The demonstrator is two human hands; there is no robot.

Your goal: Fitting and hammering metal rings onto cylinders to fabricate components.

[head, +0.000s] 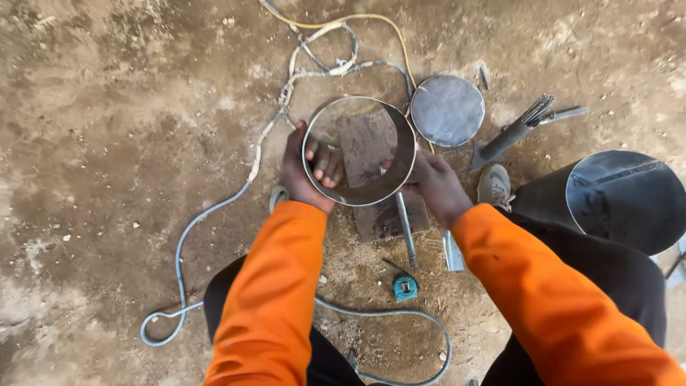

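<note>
I hold a shiny sheet-metal ring (pixel 361 196) above the dirt floor with both hands. My left hand (pixel 304 171) grips its left wall, fingers curled inside the rim. My right hand (pixel 436 187) grips the right wall from outside. Through the ring I see a rusty flat steel plate (pixel 386 218) lying on the ground. Both arms wear orange sleeves.
A round metal disc (pixel 448 111) lies just beyond the ring. A bundle of welding rods and a holder (pixel 525 121) lie at right. A large metal cylinder (pixel 622 196) rests at far right. A teal tape measure (pixel 405 287), a metal rod (pixel 406 229) and grey cables (pixel 214 207) lie around.
</note>
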